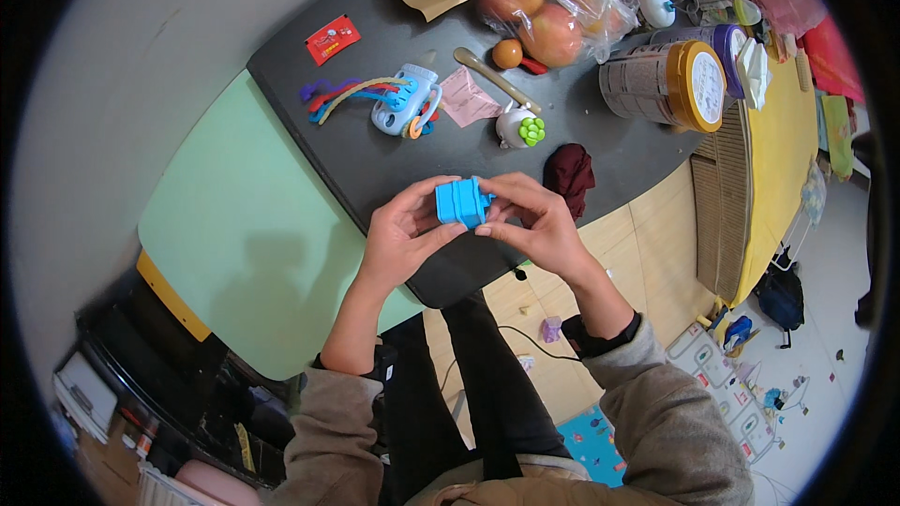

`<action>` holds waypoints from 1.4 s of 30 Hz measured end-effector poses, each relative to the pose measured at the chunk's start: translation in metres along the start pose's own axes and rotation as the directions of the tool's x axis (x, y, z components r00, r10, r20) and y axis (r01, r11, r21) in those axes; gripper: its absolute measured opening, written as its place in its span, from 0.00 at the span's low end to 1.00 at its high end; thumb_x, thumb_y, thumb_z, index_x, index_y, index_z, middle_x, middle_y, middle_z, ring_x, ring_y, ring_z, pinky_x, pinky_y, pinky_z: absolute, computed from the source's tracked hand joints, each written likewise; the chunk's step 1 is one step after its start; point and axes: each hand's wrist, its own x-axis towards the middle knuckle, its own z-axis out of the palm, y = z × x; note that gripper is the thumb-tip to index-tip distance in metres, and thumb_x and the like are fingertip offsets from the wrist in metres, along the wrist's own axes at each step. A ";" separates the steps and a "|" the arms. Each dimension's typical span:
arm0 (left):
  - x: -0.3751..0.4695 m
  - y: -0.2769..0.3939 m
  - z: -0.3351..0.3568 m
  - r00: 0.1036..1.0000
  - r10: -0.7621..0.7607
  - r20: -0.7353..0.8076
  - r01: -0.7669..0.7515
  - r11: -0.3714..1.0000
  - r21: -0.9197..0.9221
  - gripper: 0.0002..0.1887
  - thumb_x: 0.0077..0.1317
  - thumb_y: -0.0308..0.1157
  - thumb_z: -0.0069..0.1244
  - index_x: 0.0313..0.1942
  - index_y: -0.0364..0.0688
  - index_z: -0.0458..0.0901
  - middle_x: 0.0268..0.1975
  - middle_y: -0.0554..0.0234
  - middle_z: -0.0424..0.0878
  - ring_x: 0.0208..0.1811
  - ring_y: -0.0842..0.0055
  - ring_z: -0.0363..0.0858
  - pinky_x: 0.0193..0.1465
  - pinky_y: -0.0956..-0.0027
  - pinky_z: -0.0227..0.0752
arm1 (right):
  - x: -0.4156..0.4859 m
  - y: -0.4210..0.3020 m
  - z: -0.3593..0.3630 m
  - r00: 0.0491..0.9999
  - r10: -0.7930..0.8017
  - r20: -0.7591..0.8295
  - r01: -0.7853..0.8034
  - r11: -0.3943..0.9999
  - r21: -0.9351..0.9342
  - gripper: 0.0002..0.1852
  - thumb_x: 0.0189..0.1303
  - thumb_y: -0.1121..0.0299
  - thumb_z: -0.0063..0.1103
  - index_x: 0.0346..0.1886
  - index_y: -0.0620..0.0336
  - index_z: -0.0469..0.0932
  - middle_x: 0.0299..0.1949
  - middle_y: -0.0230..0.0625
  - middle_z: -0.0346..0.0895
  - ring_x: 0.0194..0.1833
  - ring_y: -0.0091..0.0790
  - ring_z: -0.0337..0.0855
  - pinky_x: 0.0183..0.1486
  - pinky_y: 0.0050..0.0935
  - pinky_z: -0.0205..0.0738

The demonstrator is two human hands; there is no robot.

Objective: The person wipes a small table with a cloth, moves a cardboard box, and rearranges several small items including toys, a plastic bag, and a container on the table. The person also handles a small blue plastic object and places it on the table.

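Observation:
A small bright blue plastic box-like piece (458, 204) is held up between both hands, above the near edge of the black tabletop (337, 154). My left hand (404, 233) grips its left side, thumb below and fingers above. At its right end, my right hand (532, 219) pinches a small blue projecting part between thumb and fingers. Fingers hide some of that end. Just beyond the hands lie a white toy with a green flower-shaped knob (520, 128) and a dark red cloth (571, 179). A light blue toy with coloured cords (406, 102) rests farther left.
Across the table sit a red packet (332, 40), a pink paper slip (467, 97), a beige stick (498, 81), a small orange ball (507, 54) and bagged fruit (552, 31). Large tubs (661, 84) stand right. A pale green surface (232, 225) adjoins on the left.

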 end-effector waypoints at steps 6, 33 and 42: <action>-0.012 -0.002 -0.005 0.999 -0.028 -0.014 0.029 1.000 0.012 0.27 0.65 0.21 0.62 0.64 0.30 0.72 0.56 0.56 0.82 0.56 0.77 0.81 0.61 0.68 0.77 | -0.001 -0.003 0.014 0.999 -0.042 0.011 0.042 0.995 -0.086 0.28 0.53 0.78 0.77 0.60 0.67 0.80 0.47 0.38 0.79 0.38 0.22 0.80 0.42 0.23 0.78; -0.068 -0.062 -0.008 0.923 0.030 -0.383 0.019 0.992 0.124 0.16 0.67 0.22 0.54 0.53 0.36 0.72 0.47 0.57 0.83 0.45 0.77 0.83 0.47 0.69 0.82 | 0.002 0.031 0.025 0.972 -0.235 -0.024 0.115 0.557 -0.823 0.34 0.48 0.68 0.78 0.62 0.57 0.77 0.62 0.47 0.72 0.58 0.50 0.75 0.57 0.44 0.73; -0.070 -0.038 0.002 0.948 -0.123 -0.293 0.074 0.982 -0.172 0.22 0.67 0.22 0.57 0.59 0.42 0.69 0.54 0.61 0.74 0.55 0.77 0.77 0.53 0.67 0.82 | -0.002 0.053 0.025 0.996 0.043 -0.076 -0.078 0.829 -0.554 0.17 0.54 0.88 0.49 0.46 0.62 0.65 0.42 0.47 0.75 0.44 0.58 0.81 0.46 0.46 0.76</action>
